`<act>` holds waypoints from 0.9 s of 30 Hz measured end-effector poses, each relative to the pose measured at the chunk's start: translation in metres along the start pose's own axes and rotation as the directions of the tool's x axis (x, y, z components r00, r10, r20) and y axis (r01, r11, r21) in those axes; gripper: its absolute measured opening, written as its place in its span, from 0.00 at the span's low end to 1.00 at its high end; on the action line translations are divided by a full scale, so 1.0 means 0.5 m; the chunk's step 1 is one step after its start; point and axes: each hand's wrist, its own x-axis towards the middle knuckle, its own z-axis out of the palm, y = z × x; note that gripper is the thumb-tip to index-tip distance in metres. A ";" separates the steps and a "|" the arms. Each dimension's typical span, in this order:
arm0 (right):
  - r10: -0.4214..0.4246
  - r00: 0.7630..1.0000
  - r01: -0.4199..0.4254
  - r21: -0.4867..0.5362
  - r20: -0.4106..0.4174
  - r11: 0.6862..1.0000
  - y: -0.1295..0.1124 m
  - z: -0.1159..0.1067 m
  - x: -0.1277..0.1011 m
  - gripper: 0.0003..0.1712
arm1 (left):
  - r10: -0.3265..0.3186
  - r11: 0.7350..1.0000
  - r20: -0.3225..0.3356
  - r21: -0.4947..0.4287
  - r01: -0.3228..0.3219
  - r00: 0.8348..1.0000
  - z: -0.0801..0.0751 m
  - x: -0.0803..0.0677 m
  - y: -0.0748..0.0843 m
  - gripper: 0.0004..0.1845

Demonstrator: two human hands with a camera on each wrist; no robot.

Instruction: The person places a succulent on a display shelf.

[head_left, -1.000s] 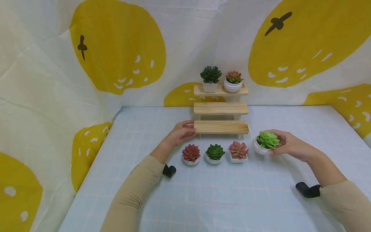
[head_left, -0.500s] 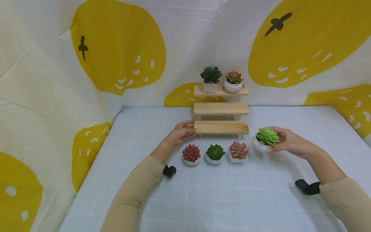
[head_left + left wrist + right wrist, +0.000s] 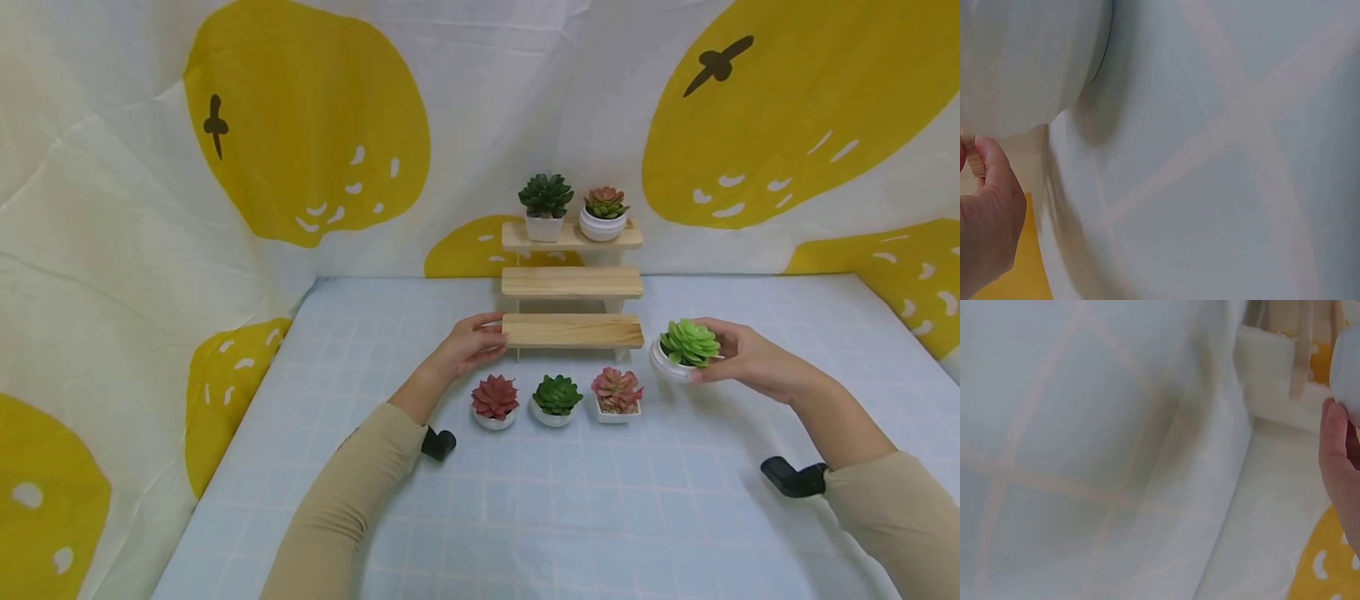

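Compared with a second ago, I see the light green plant (image 3: 688, 342) a little higher and farther back: it has risen off the checked cloth (image 3: 600, 500) and now sits level with the right end of the lowest shelf (image 3: 573, 330), just beside it. My right hand (image 3: 738, 358) has gone up with it. The left hand (image 3: 468, 342) has not moved.

The right hand holds the light green plant by its white pot, thumb below at the near side and fingers curled round the far side, so the plant sticks out to the left of the palm, tilted slightly toward the shelves. In the right wrist view I only catch a finger (image 3: 1335, 450) against a sliver of the white pot. The left hand pinches the left end of the lowest shelf, fingers curled over its top edge and thumb below; the left wrist view shows the thumb (image 3: 991, 169) on a bit of wood.

On the cloth in front of the shelves a red plant (image 3: 494, 397), a dark green plant (image 3: 557, 395) and a pink plant (image 3: 617, 390) stand in a row, all apart from both hands. The top shelf (image 3: 572, 236) carries two more potted plants; the middle shelf (image 3: 572, 282) shows bare wood.

I can read no writing or brand on any of them.
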 end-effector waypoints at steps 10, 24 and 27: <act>0.017 0.999 -0.018 -0.011 -0.045 1.000 -0.015 0.001 0.013 0.29 | 0.004 1.000 0.001 0.003 -0.004 1.000 0.000 0.001 -0.002 0.29; 0.046 0.997 -0.047 -0.024 -0.066 0.999 -0.040 0.005 0.035 0.31 | 0.006 1.000 0.000 0.000 -0.006 1.000 -0.002 0.004 -0.004 0.29; 0.039 0.997 -0.039 -0.004 -0.065 0.999 -0.044 0.006 0.041 0.29 | 0.002 1.000 -0.002 0.001 -0.002 1.000 -0.001 0.003 -0.002 0.29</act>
